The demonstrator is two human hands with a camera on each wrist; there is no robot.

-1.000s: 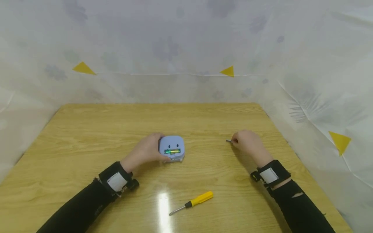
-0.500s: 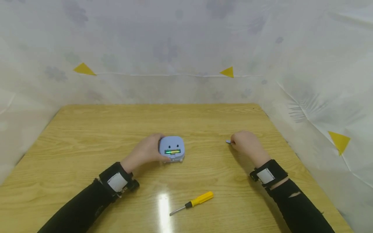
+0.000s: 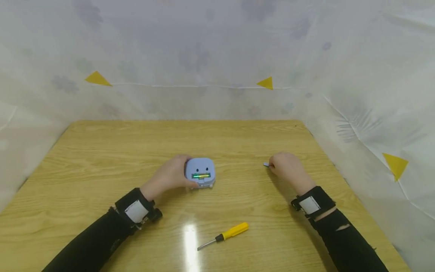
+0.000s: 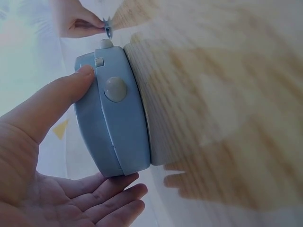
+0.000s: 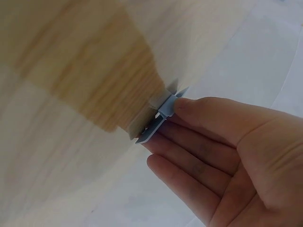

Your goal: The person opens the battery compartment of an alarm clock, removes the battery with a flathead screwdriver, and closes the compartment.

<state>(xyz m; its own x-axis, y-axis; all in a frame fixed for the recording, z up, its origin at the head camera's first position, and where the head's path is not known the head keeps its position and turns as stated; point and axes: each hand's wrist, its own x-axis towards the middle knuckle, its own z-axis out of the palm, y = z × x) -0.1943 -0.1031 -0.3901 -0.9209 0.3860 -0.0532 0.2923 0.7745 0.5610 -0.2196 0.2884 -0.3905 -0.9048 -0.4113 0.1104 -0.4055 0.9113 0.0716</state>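
Clock point(image 3: 200, 172), light blue, sits mid-table point(image 3: 102, 158), back compartment open w/ a green battery point(image 3: 201, 176) inside. Left hand point(image 3: 170, 175) grips its side. Right hand point(image 3: 287, 168), well apart, pinches small blue cover point(image 5: 163, 113). Screwdriver point(image 3: 224, 236) lies nearer the person.

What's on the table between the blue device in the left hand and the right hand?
Nothing: in the head view only bare wooden table separates the rounded pale blue plastic device from the right hand, which pinches a small blue-grey plastic piece.

A blue device point(image 3: 200, 173) and a yellow-handled screwdriver point(image 3: 223, 236) are carried by the wooden bench point(image 3: 102, 158), well apart.
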